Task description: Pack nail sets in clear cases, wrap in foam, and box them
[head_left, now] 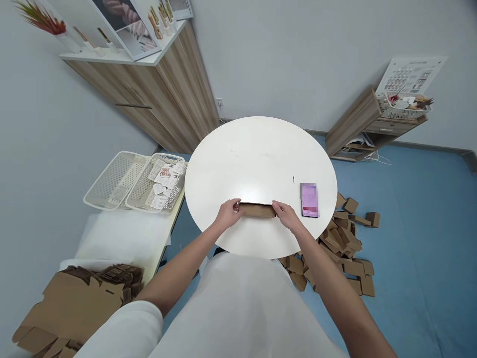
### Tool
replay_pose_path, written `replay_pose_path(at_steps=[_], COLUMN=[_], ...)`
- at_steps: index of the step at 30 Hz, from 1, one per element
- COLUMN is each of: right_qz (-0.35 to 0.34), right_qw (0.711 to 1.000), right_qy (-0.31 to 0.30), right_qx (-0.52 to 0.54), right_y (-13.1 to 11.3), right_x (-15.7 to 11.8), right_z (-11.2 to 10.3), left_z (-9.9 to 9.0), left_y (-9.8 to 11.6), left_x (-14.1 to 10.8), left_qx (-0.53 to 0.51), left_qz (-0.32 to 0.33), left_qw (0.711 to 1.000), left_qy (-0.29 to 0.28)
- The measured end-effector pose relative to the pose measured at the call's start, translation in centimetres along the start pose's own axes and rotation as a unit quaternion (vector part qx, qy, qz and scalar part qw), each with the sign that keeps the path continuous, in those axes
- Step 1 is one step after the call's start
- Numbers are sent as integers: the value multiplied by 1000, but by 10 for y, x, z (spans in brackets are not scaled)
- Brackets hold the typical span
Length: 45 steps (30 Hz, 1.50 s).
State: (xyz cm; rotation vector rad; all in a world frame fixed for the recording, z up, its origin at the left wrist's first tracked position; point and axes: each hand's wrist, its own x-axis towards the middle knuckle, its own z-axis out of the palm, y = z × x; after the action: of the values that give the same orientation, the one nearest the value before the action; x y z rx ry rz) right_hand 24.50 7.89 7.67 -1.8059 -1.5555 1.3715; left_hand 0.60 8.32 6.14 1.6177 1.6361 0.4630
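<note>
A small brown cardboard box [258, 211] is held near the front of the round white table [257, 149]. My left hand [228, 214] grips its left end, fingers closed round the side. At the opposite end, my right hand [285, 215] has its fingers and thumb closed on the cardboard. A dark line runs along the box's far edge; whether the lid is fully closed I cannot tell. To the right of my right hand lies a phone [309, 200] with a blurred, purple screen.
Many folded boxes [343, 238] are heaped on the blue floor at right. Flat cardboard blanks [82, 303] are stacked at lower left. White baskets [156, 184], one with paper cards, stand on a side table. A wooden cabinet [175, 89] and small shelf unit [372, 124] stand behind.
</note>
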Motion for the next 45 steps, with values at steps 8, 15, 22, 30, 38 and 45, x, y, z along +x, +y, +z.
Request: replay_pose_path(at_steps=[8, 15, 22, 30, 38, 45], right_qz=[46, 48, 62, 106, 104, 56], right_qw=[995, 993, 987, 986, 983, 984], right_qy=[8, -16, -29, -31, -28, 7], right_qx=[84, 109, 147, 125, 147, 167], right_y=[8, 15, 23, 27, 36, 38], right_x=[-1, -8, -8, -6, -2, -12], right_z=[-2, -3, 2, 8, 11, 21], left_z=[-13, -12, -9, -6, -4, 3], left_y=[5, -4, -14, -28, -24, -21], left_x=[1, 4, 10, 15, 9, -6], left_qx=[-47, -93, -131, -157, -175, -179], left_qz=[-44, -63, -94, -121, -139, -89], left_qw=[997, 992, 983, 971, 965, 977], left_qy=[-36, -62, -85, -134, -138, -76])
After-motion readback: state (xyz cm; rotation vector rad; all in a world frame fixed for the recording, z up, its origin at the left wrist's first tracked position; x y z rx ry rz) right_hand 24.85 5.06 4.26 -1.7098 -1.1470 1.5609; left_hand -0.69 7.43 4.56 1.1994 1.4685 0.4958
